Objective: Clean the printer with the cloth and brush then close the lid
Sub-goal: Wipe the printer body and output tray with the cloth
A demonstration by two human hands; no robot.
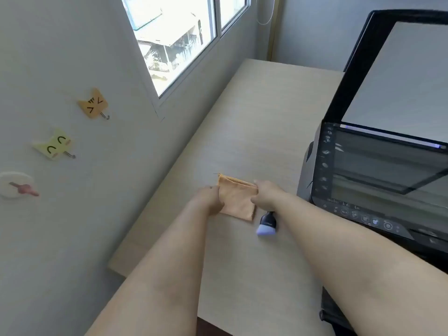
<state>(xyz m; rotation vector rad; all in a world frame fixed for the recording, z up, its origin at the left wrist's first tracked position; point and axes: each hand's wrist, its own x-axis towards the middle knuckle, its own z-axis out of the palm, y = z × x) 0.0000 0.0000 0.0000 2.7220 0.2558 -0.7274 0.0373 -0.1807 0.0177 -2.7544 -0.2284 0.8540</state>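
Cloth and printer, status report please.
Both hands, left and right, pinching cloth on table. Brush untouched. Printer lid open. Nothing blocking.

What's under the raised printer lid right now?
Under the open lid lies the bare scanner glass, reflecting the room; nothing rests on the part in view. Its right end runs out of frame. The cloth and brush are on the table.

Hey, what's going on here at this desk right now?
A person is at a desk holding a folded orange cloth by its sides, the left hand on one edge and the right hand on the other. A small black brush with pale bristles lies on the desk just beside the cloth, untouched. The printer sits to the right with its scanner lid raised, so cleaning looks about to begin.
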